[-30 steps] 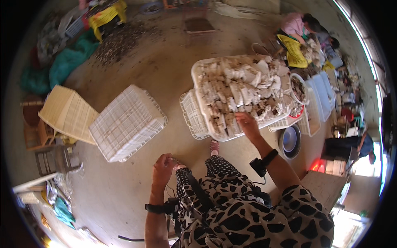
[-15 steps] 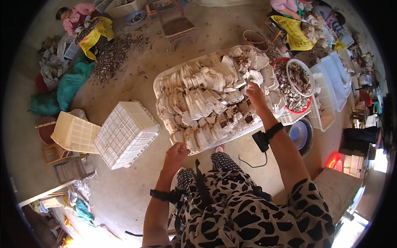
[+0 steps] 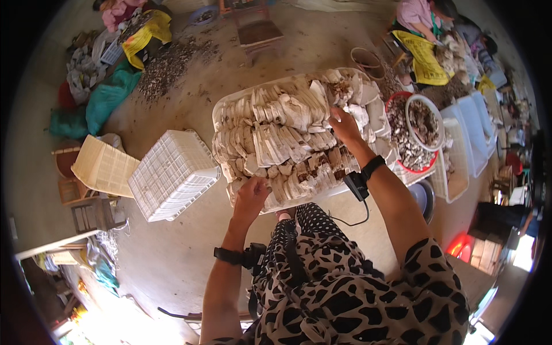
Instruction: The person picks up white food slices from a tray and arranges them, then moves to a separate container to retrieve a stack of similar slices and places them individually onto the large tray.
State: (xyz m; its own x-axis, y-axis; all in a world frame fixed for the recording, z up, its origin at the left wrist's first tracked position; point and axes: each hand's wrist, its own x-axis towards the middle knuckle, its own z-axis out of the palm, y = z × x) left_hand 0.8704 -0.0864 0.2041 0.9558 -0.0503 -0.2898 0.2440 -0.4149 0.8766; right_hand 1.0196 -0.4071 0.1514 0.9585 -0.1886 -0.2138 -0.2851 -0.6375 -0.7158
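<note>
A large pale tray (image 3: 216,109) stands in front of me, filled with rows of flat, cream-coloured dried pieces (image 3: 282,144) set on edge. Over the tray's near left corner is my left hand (image 3: 250,198), its fingers curled in against the front row. What those fingers hold, if anything, I cannot make out. My right hand (image 3: 346,127) reaches to the upper right part of the rows, fingers bent together among the pieces. Beside it sits a whiter lump (image 3: 359,115). The pieces hide what is between the right fingertips.
Stacked white plastic baskets (image 3: 169,172) and a yellowish basket (image 3: 103,167) stand left. At right are a red-rimmed basin (image 3: 411,164) of brownish bits, a white ring-rimmed basket (image 3: 440,123) and clear bins (image 3: 466,129). Two people sit farther back, near a wooden chair (image 3: 259,34).
My right hand has moved left, away from the whiter lump. My left hand has moved up and right, onto the front row's edge. The view has shifted slightly.
</note>
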